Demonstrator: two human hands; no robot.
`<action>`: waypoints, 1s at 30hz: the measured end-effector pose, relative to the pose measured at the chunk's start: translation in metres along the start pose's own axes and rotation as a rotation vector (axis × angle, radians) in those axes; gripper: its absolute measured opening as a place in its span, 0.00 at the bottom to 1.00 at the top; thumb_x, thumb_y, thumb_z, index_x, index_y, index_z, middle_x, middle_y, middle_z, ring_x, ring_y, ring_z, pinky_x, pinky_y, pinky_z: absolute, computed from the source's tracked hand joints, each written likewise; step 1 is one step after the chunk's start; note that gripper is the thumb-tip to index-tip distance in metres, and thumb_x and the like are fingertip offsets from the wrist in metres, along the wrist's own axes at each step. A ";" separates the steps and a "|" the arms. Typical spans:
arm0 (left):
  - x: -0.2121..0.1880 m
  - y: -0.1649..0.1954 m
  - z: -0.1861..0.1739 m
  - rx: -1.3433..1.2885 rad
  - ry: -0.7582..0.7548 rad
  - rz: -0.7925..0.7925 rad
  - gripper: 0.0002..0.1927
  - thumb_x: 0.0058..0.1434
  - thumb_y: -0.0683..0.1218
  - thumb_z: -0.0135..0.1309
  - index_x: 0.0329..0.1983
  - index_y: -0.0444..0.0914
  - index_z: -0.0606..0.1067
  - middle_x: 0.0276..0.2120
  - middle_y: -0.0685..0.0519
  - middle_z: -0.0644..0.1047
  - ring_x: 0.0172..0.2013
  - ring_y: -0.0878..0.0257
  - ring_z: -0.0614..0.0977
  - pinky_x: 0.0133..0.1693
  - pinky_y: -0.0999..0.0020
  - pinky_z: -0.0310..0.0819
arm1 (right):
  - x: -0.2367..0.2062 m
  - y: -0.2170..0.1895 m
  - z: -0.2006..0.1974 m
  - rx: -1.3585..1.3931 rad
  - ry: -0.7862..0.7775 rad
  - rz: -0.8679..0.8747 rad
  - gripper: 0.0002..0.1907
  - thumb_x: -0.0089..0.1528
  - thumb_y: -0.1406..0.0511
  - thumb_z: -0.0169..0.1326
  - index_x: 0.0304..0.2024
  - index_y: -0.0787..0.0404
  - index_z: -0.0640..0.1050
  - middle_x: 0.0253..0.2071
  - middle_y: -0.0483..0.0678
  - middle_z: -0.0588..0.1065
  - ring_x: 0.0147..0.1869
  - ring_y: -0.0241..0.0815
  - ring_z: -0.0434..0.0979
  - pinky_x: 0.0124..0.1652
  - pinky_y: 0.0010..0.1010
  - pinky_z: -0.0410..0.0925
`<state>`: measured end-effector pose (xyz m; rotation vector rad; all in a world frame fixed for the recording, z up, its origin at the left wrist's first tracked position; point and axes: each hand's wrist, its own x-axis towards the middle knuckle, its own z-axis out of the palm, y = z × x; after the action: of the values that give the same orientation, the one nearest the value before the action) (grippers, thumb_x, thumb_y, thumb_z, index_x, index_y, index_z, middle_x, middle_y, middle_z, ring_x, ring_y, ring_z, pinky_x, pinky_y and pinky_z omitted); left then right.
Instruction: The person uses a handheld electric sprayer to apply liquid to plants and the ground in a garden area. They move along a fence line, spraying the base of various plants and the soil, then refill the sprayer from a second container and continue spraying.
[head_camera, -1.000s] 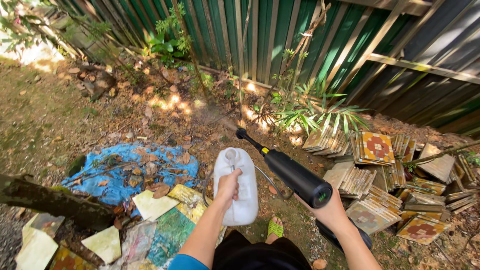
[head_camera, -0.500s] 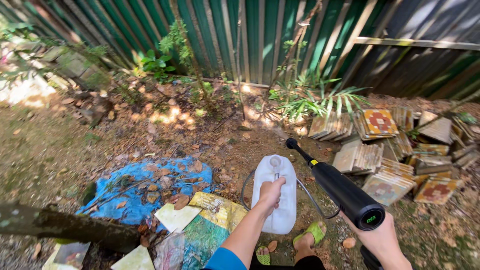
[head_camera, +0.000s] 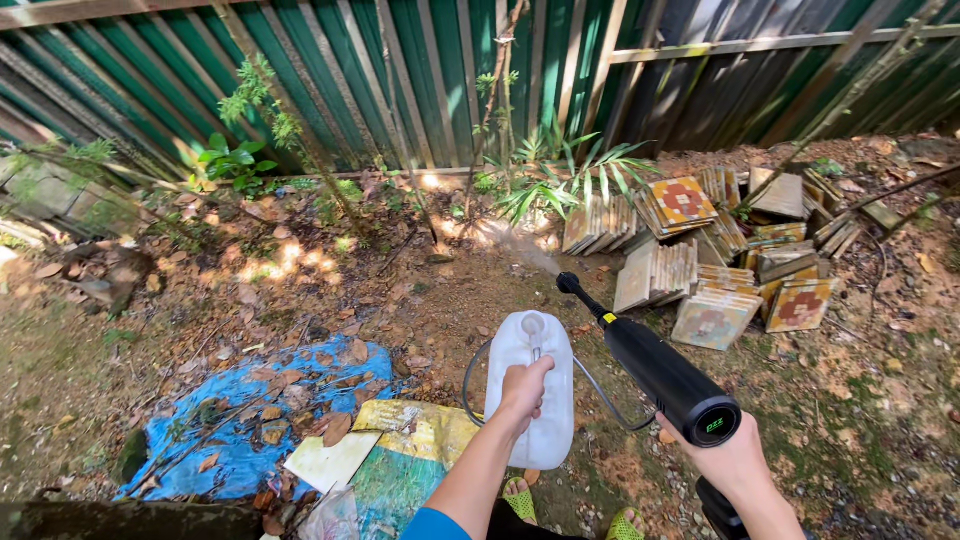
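My left hand (head_camera: 523, 389) grips the handle of a white plastic jug (head_camera: 532, 388) held upright in front of me. A thin hose (head_camera: 610, 402) loops from the jug towards a black spray gun (head_camera: 660, 372), which my right hand (head_camera: 728, 462) holds by its rear grip. The gun's nozzle (head_camera: 568, 283) points forward at the plants (head_camera: 560, 180) by the fence, and a faint mist shows beyond its tip. My feet in green sandals (head_camera: 520, 497) show below the jug.
A green metal fence (head_camera: 400, 80) runs across the back. Stacks of patterned tiles (head_camera: 720, 250) lie at the right. A blue tarp (head_camera: 250, 415) with dry leaves and loose tiles (head_camera: 330, 462) lies at the left. Bare dirt lies between.
The view has swung right and my hands with the jug and spray gun have shifted right, the nozzle now aimed at the plants beside the tile stacks.
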<state>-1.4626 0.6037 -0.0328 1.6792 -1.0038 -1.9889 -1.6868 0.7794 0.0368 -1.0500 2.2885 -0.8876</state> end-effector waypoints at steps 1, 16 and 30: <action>-0.003 -0.003 0.004 0.015 -0.005 0.002 0.19 0.55 0.56 0.58 0.23 0.38 0.68 0.16 0.57 0.64 0.14 0.65 0.65 0.16 0.65 0.55 | -0.003 0.004 -0.004 -0.018 -0.006 0.013 0.25 0.47 0.59 0.73 0.40 0.70 0.83 0.35 0.52 0.84 0.36 0.37 0.84 0.40 0.34 0.74; -0.030 0.028 0.110 0.016 -0.083 0.070 0.18 0.56 0.56 0.57 0.24 0.40 0.67 0.17 0.58 0.62 0.15 0.67 0.63 0.17 0.66 0.54 | -0.001 0.048 -0.088 0.099 0.106 0.213 0.20 0.51 0.59 0.72 0.30 0.73 0.82 0.21 0.54 0.81 0.24 0.41 0.80 0.33 0.35 0.73; -0.050 0.016 0.194 0.005 -0.051 0.100 0.18 0.56 0.55 0.57 0.23 0.41 0.66 0.16 0.59 0.62 0.15 0.66 0.63 0.17 0.65 0.55 | 0.006 0.132 -0.132 0.171 0.030 0.198 0.22 0.48 0.61 0.72 0.35 0.72 0.81 0.22 0.52 0.82 0.22 0.41 0.82 0.28 0.36 0.74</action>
<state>-1.6389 0.6815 0.0229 1.5562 -1.0899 -1.9748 -1.8382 0.8881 0.0311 -0.7277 2.2483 -1.0006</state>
